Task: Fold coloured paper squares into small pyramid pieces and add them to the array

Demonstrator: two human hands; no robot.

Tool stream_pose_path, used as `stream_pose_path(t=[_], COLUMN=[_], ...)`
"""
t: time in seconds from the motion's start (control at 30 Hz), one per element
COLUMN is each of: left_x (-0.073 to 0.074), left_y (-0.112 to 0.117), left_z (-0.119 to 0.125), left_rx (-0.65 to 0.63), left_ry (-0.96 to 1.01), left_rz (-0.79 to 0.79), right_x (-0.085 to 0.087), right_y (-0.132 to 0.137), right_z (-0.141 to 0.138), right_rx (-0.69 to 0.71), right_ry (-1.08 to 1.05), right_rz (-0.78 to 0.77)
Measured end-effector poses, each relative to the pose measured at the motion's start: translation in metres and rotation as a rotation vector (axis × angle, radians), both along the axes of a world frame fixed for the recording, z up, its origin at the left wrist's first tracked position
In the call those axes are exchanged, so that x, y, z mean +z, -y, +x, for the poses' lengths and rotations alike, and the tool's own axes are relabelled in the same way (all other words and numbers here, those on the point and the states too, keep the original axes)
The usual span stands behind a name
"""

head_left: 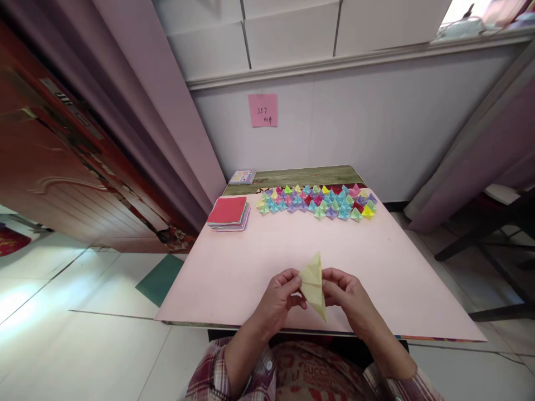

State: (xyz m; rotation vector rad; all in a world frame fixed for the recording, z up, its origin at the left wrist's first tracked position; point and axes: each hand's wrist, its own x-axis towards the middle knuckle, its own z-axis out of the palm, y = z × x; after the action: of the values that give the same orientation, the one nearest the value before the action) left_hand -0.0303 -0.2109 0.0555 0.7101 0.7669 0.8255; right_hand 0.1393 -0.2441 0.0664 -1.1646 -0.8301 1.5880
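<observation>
A pale yellow sheet of origami paper [311,282], folded into a triangle with creases, is held up above the near part of the table. My left hand [281,292] pinches its left corner between thumb and fingers. At the long right edge, my right hand [343,291] grips the paper with closed fingers; the fingertips are partly hidden behind it. Farther back stand several rows of small folded paper pieces [332,201] in many colours. A stack of square coloured paper [228,211], red on top, lies at the left.
A pink sheet [234,278] covers most of the table. A small patterned pack [242,177] lies at the back left corner. A pink note [263,110] is stuck on the wall. A green sheet [159,280] rests on the floor at the left.
</observation>
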Motion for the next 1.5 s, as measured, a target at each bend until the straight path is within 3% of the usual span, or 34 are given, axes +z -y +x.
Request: stream_pose_path(t=[0.13,0.43,0.63,0.83,1.0,1.1,1.3,1.5], left_x=[0.005,0.003,0.0,-0.005,-0.005,-0.009,-0.033,-0.054], left_y=[-0.001,0.003,0.002,0.005,0.009,-0.001,-0.061,-0.123], left_z=[0.0,0.004,0.003,0.004,0.009,0.014,0.021,0.027], left_rx=[-0.02,-0.01,0.008,0.024,0.067,0.081,0.12,0.068], left_ry=[-0.198,-0.259,-0.205,-0.07,-0.029,-0.025,-0.149,-0.243], left_rz=[0.17,0.035,-0.124,-0.17,-0.178,-0.166,-0.01,-0.007], right_x=[-0.01,-0.005,-0.008,-0.011,-0.009,-0.013,-0.051,-0.085], right_y=[-0.002,0.005,0.005,0.007,0.003,-0.013,-0.074,-0.127], right_z=[0.002,-0.009,-0.009,-0.013,-0.015,-0.013,-0.012,-0.02], right_rx=[0.042,-0.111,-0.075,-0.095,-0.13,-0.151,-0.218,-0.318], right_ry=[0.146,0.921,1.042,1.117,1.103,1.009,0.313,0.236], right_rz=[0.048,0.417,0.486,0.557,0.547,0.473,0.303,0.354])
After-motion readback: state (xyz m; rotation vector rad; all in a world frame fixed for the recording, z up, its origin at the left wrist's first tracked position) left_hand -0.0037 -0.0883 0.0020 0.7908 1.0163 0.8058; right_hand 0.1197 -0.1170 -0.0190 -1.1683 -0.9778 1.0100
